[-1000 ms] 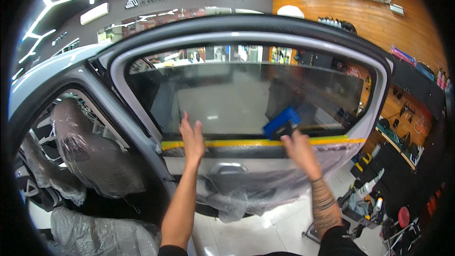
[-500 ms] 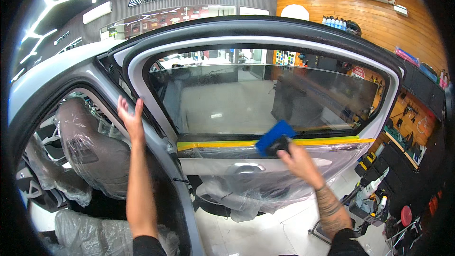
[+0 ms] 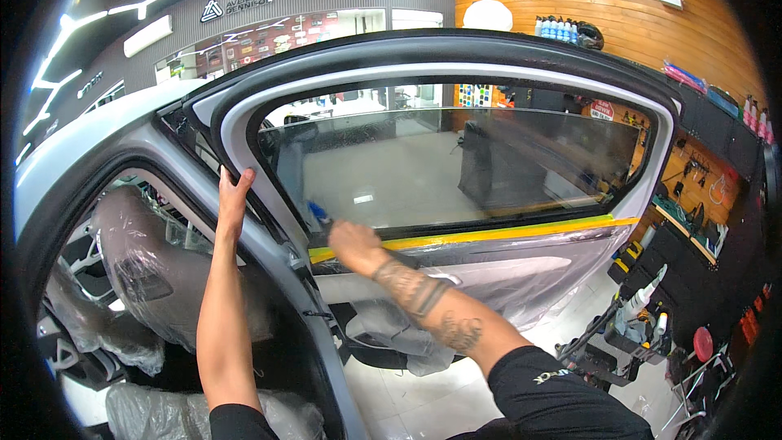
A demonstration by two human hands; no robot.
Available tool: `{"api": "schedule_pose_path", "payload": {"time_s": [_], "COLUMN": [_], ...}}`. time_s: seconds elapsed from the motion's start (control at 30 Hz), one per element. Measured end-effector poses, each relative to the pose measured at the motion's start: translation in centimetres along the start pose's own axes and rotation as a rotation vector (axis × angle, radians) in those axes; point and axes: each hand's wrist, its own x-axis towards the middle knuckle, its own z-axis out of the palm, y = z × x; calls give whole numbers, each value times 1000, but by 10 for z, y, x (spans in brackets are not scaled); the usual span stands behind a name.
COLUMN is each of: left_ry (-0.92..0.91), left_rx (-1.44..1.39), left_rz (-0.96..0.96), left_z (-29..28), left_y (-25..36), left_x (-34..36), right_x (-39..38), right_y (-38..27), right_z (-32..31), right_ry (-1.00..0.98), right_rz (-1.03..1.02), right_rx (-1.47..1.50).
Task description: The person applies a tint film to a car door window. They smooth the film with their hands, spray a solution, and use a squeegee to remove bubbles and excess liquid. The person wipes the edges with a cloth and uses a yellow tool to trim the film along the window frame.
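Behind everything stands a car workshop with a grey slatted wall, a wood-panelled wall (image 3: pixel 570 8) on the right and bright strip lights overhead. An open car door (image 3: pixel 456 57) fills most of the view, its grey frame arching from left to right. Its window glass (image 3: pixel 456 167) is dark and partly lowered, showing the pale shop floor through it. Below the glass, clear plastic sheeting (image 3: pixel 521 277) covers the inner door panel, and a strip of yellow tape (image 3: pixel 521 232) runs along the sill between the two. To the left, a car seat (image 3: pixel 155 277) wrapped in clear plastic sits inside the cabin. At lower right a cart (image 3: pixel 643 326) carries spray bottles and tools.

The left hand (image 3: pixel 233 200) is raised, its fingers wrapped over the front edge of the door frame, gripping it. The right hand (image 3: pixel 352 243), on a tattooed forearm, is closed around a small blue tool (image 3: pixel 316 213) pressed at the lower left corner of the glass, just above the tape; only the tool's tip shows.
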Motion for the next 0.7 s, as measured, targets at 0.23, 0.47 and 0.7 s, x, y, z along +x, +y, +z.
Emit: {"api": "schedule_pose_path", "payload": {"time_s": [0.23, 0.47, 0.7], "left_ry": [-41, -36, -36], "left_rx": [-2, -59, -24], "left_rz": [-32, -38, -49], "left_z": [-25, -15, -24], "left_y": [-9, -4, -7], "left_x": [-4, -4, -7], "right_x": [-62, -162, -27], "right_y": [-5, 106, 8], "right_z": [-56, -224, -111], "right_ry": [-286, -25, -186], "right_rz": [-133, 230, -96], "right_rx": [288, 297, 361]}}
